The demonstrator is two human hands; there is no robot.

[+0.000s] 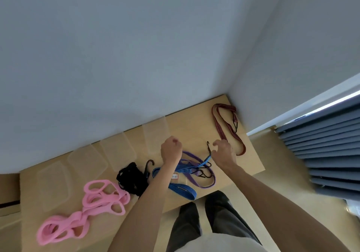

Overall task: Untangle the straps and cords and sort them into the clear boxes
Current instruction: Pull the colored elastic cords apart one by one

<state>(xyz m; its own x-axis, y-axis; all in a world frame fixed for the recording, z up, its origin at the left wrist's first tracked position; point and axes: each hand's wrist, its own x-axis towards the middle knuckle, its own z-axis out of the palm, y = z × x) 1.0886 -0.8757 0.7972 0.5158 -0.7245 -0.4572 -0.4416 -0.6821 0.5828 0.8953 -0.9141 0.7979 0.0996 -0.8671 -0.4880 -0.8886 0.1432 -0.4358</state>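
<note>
Right hand pinches blue strap.

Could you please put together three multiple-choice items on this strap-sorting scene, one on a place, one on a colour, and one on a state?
1. Where does the dark red striped strap lie on the light wooden table?
A. at the far right corner, apart from the other straps
B. under the pink looped strap
C. inside a clear box

2. What colour is the striped strap running between the two hands?
A. green
B. blue
C. white

3. What state are the clear plastic boxes along the wall in?
A. holding straps
B. stacked in one pile
C. holding nothing visible

Answers:
1 A, it lies alone near the wall corner.
2 B, the blue strap leads up to the right hand, whose fingers pinch it near its black hook.
3 C, only bare plastic shows in each box.
</note>
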